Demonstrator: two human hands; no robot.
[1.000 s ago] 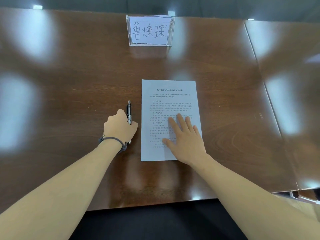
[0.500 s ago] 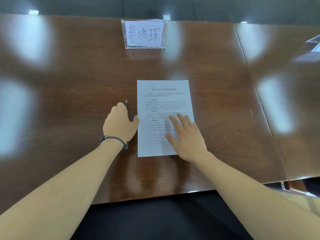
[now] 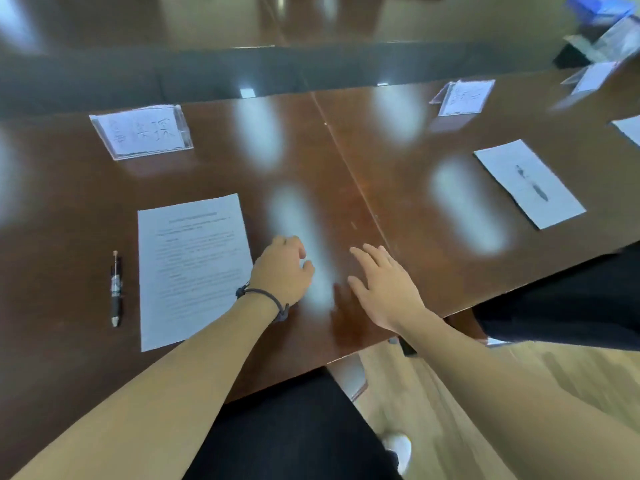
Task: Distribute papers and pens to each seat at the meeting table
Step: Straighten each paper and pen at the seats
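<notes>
A printed sheet of paper (image 3: pixel 192 265) lies flat on the dark wooden table (image 3: pixel 346 161), with a black and silver pen (image 3: pixel 116 289) lying just left of it. Behind them stands a clear name card holder (image 3: pixel 142 131). My left hand (image 3: pixel 282 270) hovers over bare table right of the sheet, fingers loosely curled, holding nothing. My right hand (image 3: pixel 384 289) is spread flat a little further right, empty. At the seat to the right a second sheet (image 3: pixel 528 181) lies with a dark pen (image 3: pixel 533 183) on top of it, behind it another name card (image 3: pixel 464 97).
A seam between two tabletops runs diagonally past my right hand. More name cards (image 3: pixel 592 77) and a sheet corner (image 3: pixel 628 128) sit at the far right. The table's front edge is close to me, with pale floor and a black chair (image 3: pixel 561 306) below.
Both hands have left the pen and the sheet and moved right over bare table. The view has swung right, bringing the neighbouring seat into sight.
</notes>
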